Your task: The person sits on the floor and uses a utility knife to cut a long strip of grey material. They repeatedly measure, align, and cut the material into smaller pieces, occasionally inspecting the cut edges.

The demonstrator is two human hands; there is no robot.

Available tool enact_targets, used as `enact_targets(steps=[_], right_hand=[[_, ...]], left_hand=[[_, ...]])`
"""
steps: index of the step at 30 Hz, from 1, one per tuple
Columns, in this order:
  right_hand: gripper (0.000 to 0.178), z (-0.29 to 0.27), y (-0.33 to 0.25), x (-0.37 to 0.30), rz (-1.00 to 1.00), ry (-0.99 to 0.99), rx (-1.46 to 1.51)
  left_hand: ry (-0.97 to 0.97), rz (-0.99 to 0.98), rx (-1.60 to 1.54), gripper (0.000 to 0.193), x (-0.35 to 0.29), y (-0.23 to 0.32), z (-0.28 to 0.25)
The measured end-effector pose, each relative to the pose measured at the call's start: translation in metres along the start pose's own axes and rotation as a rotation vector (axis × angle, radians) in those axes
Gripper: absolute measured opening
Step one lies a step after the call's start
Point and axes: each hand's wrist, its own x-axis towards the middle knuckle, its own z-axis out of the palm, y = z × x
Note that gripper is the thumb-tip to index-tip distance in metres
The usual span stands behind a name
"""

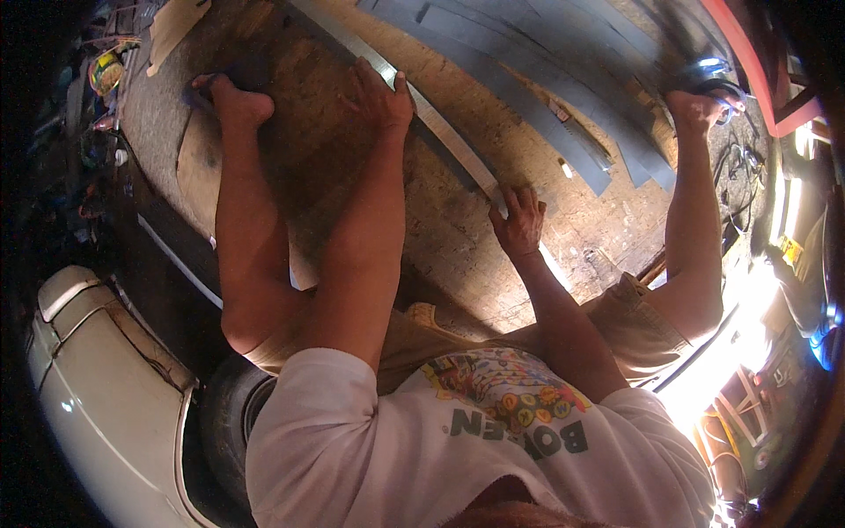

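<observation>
A long, shiny metal bar runs slantwise over the brown board, from the far left toward the middle. Along its left side shows the edge of a dark grey strip. My left hand straddles the bar farther up, with the thumb at its right edge and fingers at its left. At the bar's near end, my right hand has its fingertips on it; part of that grip is hidden.
Several dark grey sheet strips lie overlapping at the far right, beside my right foot. My left foot rests at the left. A cream vehicle panel and a tyre stand behind left. A red frame edges the right.
</observation>
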Motion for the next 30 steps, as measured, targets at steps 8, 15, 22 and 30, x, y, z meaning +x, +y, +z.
enact_targets(steps=[8,15,22,30], right_hand=[[0.052,-0.004,0.001,-0.001,0.028,-0.026,0.009],[0.052,-0.004,-0.002,0.0,-0.022,-0.016,0.01],[0.052,-0.012,-0.004,0.002,0.045,-0.06,-0.01],[0.049,-0.036,0.013,0.02,0.084,-0.032,-0.061]], left_hand=[[0.011,0.023,-0.06,0.078,0.0,0.003,0.011],[0.03,-0.008,-0.131,0.08,0.018,-0.041,0.062],[-0.052,0.067,-0.209,0.094,0.013,-0.021,0.026],[-0.246,0.238,-0.053,0.125,-0.046,-0.02,-0.013]])
